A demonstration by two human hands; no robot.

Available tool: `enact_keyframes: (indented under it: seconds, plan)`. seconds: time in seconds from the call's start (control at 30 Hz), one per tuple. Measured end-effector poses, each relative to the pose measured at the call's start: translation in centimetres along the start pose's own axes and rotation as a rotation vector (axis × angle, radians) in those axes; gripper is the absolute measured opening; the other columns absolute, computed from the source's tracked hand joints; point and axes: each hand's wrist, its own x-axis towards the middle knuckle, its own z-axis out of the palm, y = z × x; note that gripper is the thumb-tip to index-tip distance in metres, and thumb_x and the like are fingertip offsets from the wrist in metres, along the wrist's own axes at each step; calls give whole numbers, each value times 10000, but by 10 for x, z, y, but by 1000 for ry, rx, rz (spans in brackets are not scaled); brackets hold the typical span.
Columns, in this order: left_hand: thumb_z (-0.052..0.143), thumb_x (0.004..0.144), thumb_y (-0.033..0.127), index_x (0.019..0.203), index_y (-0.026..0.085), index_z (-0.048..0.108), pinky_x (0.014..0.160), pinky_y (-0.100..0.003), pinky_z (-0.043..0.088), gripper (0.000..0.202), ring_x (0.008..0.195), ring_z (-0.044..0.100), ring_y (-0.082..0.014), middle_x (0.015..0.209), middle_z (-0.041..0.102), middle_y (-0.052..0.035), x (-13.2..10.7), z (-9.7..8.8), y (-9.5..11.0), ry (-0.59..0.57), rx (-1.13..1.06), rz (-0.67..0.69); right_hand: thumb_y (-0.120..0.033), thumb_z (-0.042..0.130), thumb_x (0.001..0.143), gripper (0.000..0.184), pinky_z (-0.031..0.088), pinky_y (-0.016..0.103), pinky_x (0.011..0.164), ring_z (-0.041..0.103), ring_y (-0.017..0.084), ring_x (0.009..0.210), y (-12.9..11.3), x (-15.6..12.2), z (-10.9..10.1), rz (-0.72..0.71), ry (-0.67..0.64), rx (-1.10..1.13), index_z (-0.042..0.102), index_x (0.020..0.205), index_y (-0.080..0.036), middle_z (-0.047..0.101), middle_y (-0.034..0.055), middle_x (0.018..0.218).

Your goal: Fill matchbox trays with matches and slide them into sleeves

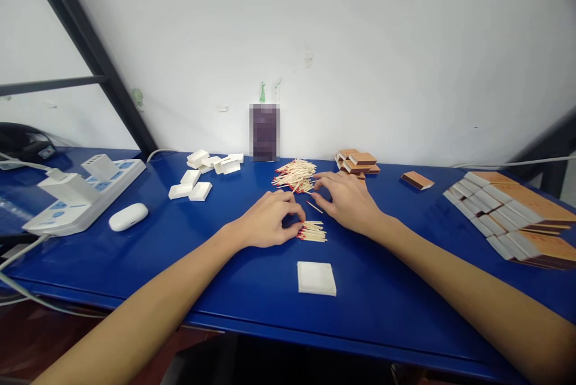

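The smooth, glossy blue bench (405,313) carries pale wooden red-tipped matches (312,231), a matt white cardboard tray (316,278) and a glossy white plastic case (128,216).

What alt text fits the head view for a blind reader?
Two bare hands rest on a blue table: the left hand, fingers curled, touches a small bundle of red-tipped wooden matches; the right hand lies open by a loose pile of matches. A flat white cardboard tray lies nearer the camera, brown matchboxes stacked at right.
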Motion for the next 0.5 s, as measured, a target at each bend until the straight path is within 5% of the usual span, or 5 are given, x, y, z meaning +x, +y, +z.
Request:
enact_keyframes:
  seconds: [0.13,0.5]
  plan:
    - [472,957,301,1050,228,685,880,-362,407,243,937,570,-198,936,609,-38,0,-1,0,6,4,-4,-269,480,966,293,418,412,822,571,285,951,-1,2,3,-32,-102,-8,622,1181,-130,718,128,1065]
    - [416,953,255,1100,206,661,908,-421,423,290,967,546,-228,1029,618,-73,2,6,-14,72,134,-134,-217,446,976,294,400,397,805,511,260,901,3,-1,7,-82,-114,0,719,1059,-148,703,118,1031]
